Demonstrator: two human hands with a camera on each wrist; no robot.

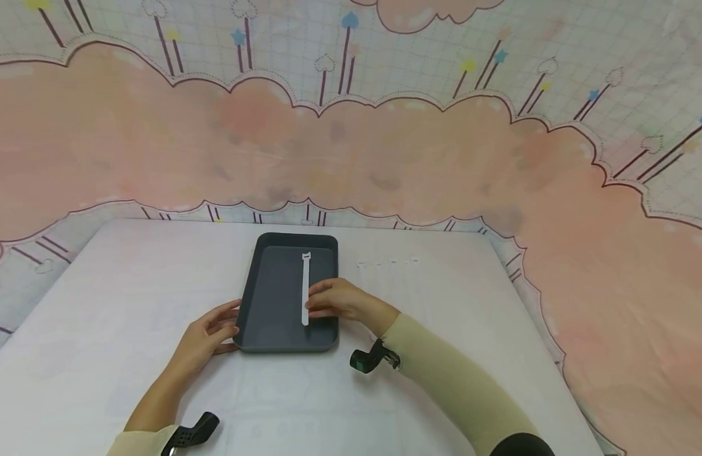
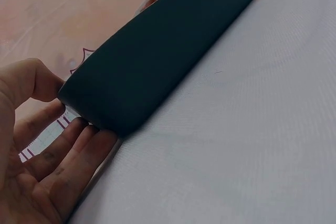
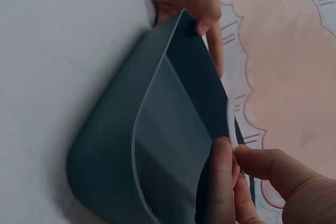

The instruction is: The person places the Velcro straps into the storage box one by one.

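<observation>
A dark grey rectangular tray (image 1: 271, 342) lies on the table with its long side running away from me. My left hand (image 1: 205, 335) holds its near left side; in the left wrist view the thumb is at the rim (image 2: 62, 93) and the other fingers (image 2: 79, 156) rest low along the outer wall. My right hand (image 1: 342, 301) reaches over the tray's right side. Between thumb and fingertips it pinches a thin white strap (image 1: 306, 272) by its edge, which overlaps the tray floor in the head view. The strap has a slotted head at its far end.
The white-covered table (image 1: 128, 285) spreads around the tray. Several faint short marks (image 1: 387, 261) show on the cover right of it. A wall hanging (image 1: 351, 152) with peach cloud shapes stands behind. Black wrist cameras (image 1: 373, 356) sit on both wrists.
</observation>
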